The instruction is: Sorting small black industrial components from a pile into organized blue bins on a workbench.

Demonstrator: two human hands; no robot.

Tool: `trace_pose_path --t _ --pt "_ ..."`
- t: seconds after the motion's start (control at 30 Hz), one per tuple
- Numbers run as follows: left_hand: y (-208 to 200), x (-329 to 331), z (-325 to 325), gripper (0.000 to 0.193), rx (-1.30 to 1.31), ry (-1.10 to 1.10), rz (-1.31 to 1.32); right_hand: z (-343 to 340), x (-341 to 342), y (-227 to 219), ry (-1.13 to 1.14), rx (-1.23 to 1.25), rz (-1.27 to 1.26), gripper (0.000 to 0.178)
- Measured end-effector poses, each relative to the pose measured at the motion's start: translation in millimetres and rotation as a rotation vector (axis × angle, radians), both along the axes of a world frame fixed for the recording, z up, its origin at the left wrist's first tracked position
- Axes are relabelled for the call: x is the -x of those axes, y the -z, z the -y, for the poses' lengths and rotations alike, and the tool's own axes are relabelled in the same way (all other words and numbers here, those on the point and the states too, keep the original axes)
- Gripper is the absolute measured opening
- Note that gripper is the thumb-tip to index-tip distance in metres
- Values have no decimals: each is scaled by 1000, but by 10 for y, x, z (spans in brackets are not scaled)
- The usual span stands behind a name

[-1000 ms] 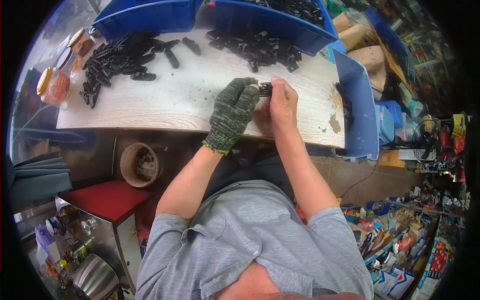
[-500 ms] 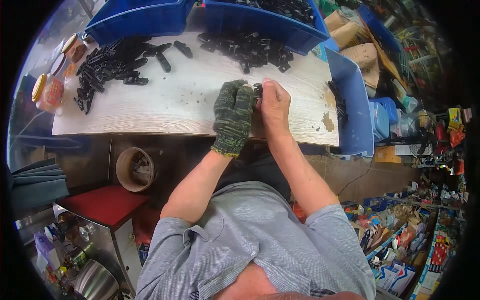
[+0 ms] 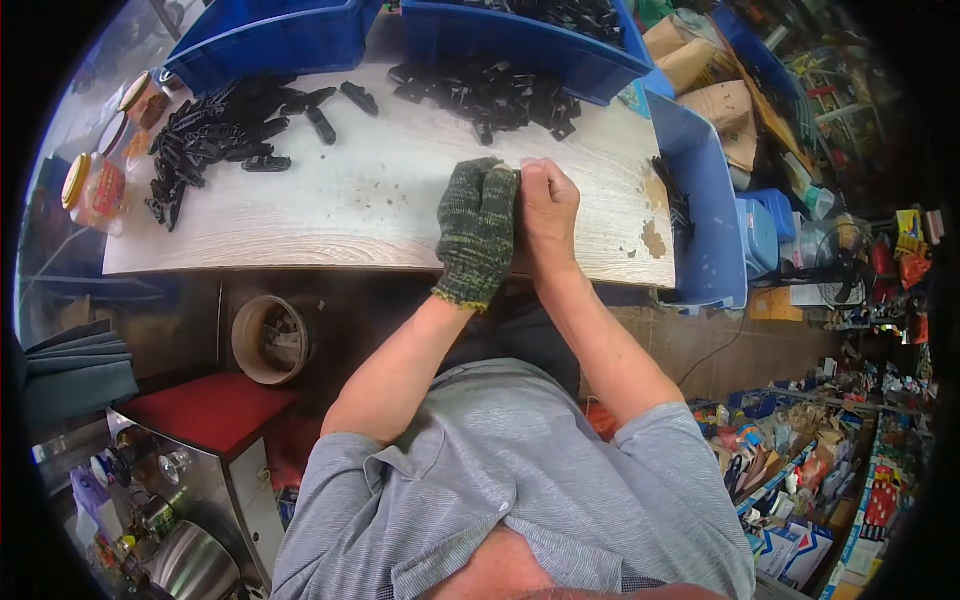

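Note:
Above the near part of the white table, my left hand [image 3: 478,222], in a dark green knitted glove, is closed with its thumb side against my right hand. My bare right hand [image 3: 549,208] is a fist pressed up to the glove. Only a dark sliver of a black plastic part shows between the two hands; the rest is hidden by the fingers. Beyond them lies a heap of small black plastic pieces [image 3: 495,100]. Long black plastic parts [image 3: 205,135] are piled at the left, with a few lying apart from the pile.
Blue bins [image 3: 275,50] stand along the table's far edge. A lighter blue bin [image 3: 700,200] sits against the right edge. Lidded jars [image 3: 97,190] are at the left. Beneath the table is a round bucket [image 3: 270,340], with a red-topped cabinet [image 3: 205,420] nearby.
My hands have drawn together and the gloved hand has shifted slightly right. The black part that showed between my fingertips is now almost covered.

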State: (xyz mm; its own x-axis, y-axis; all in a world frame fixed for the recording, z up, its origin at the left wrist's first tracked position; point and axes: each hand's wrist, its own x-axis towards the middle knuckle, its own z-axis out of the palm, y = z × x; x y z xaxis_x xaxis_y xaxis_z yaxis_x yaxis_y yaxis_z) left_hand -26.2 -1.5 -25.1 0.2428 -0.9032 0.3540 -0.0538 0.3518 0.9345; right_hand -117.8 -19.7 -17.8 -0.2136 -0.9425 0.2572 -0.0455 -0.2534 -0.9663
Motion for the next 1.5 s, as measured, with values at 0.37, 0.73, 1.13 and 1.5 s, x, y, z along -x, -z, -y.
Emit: trace_pose_path --t 0.37,0.73,1.13,1.5 --pt "41 -7 -77 21 -27 -7 68 -59 53 17 -80 -42 99 38" --pt "-17 -246 -107 27 -217 405 -432 -103 43 -156 -130 -227 169 35" --pt "0 -183 -174 29 -64 250 -148 -90 128 -39 -210 -296 241 40" --pt "-5 -178 -200 31 -163 307 -228 -104 163 -75 -186 -273 214 31"
